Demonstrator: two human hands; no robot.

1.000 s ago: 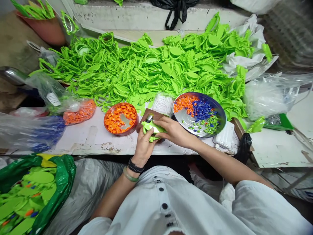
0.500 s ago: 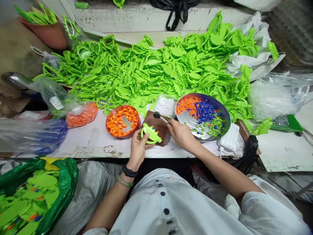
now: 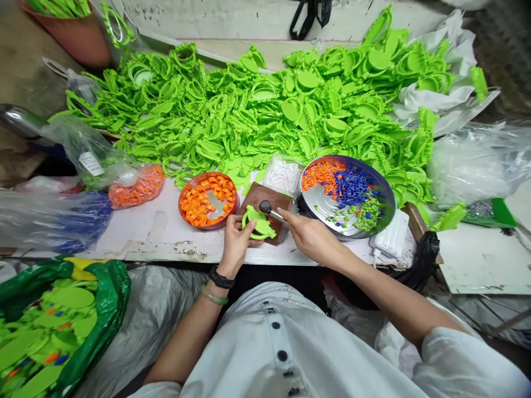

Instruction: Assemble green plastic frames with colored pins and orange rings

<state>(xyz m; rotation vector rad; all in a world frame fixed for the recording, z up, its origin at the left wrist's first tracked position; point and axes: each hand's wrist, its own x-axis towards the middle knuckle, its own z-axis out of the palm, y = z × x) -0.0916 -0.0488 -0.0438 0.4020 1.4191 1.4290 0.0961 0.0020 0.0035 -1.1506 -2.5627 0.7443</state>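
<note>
My left hand (image 3: 235, 242) pinches a bright green plastic piece (image 3: 258, 225) with a rounded frame and small orange bits along its far edge. That piece rests over a brown block (image 3: 259, 195) at the front of the table. In my right hand (image 3: 315, 236) is a small hammer (image 3: 270, 209), its dark round head over the block and close to the green piece. Whether the head touches the piece, I cannot tell. Left of the block stands a red bowl (image 3: 181, 207) of orange rings. On the right is a round metal tin (image 3: 389, 207) with small orange, blue and green parts.
A large heap of green plastic pieces (image 3: 265, 105) covers the back of the table. Behind the block sits a clear box (image 3: 282, 174) of white parts. Bags of orange parts (image 3: 139, 188) and blue parts (image 3: 89, 218) lie left. A green sack (image 3: 118, 309) of assembled pieces stands at lower left.
Both hands were together on the green piece a second ago. My right hand then took the hammer up from the block; now its head has come down lower, beside the piece in my left hand.
</note>
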